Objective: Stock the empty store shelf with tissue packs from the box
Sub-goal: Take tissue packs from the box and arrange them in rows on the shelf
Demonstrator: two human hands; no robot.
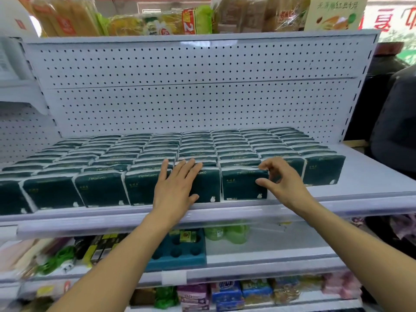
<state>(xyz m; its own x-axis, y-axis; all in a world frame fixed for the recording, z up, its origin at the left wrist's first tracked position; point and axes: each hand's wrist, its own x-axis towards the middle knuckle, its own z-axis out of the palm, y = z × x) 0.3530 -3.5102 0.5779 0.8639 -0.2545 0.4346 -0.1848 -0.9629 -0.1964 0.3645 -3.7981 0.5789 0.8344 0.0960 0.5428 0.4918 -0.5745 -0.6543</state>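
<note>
The white metal store shelf (360,176) with its perforated back panel carries dark green plastic-wrapped tissue packs (157,149), standing upright in tight rows that run from the front lip back to the panel, across most of the shelf's width. The left hand (175,185) lies flat with straight, slightly spread fingers pressed on the face and top edge of a front-row dark green pack (208,188), holding nothing. Just to its right, the right hand (281,179) has its fingers curled over the top corner of the neighbouring front-row pack (243,185), thumb against the pack's right side, seemingly pinching it, though the exact contact is hard to make out. Below both forearms, a lower shelf holds a teal moulded tray (180,255) with round wells and pale green bottles (227,233) beside it. No box is in view.
</note>
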